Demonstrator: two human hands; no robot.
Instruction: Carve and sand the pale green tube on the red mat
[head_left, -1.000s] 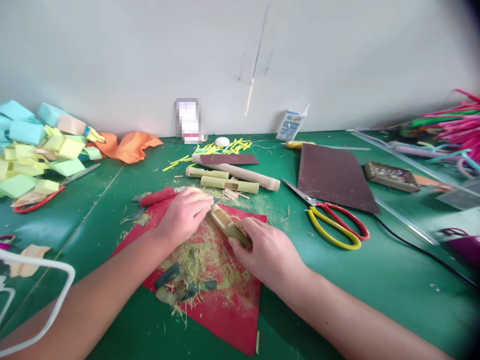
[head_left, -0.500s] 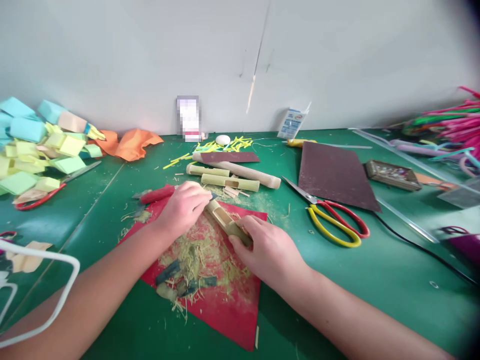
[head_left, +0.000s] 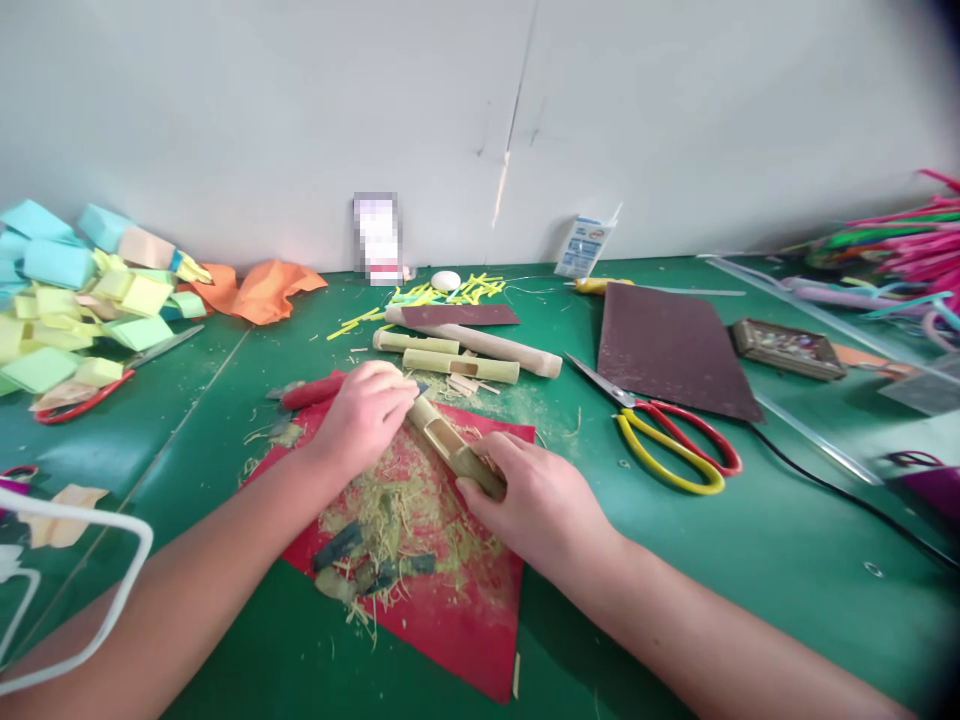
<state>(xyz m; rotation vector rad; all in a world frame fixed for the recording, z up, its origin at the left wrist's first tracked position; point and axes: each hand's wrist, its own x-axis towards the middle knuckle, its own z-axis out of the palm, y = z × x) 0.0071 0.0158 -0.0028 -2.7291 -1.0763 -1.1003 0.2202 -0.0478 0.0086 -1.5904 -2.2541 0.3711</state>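
Note:
A short bamboo tube with a rectangular window cut in its side slants over the red sheet. My right hand is closed around its near end. At the far end, my left hand pinches a small piece of dark sandpaper against the tube; the fingers hide most of that piece. Pale shavings and dust cover the red sheet, with several dark scraps among them. Just beyond my left hand lies a red-handled tool, partly hidden.
Behind are two cut bamboo pieces and a pale wooden rod. Scissors and a brown sheet lie right. Folded paper pieces heap at left; a white wire frame crosses near my left forearm.
Both hands stay almost in place on the bamboo tube. My left hand and the dark sandpaper have shifted very slightly left. The view has moved a little.

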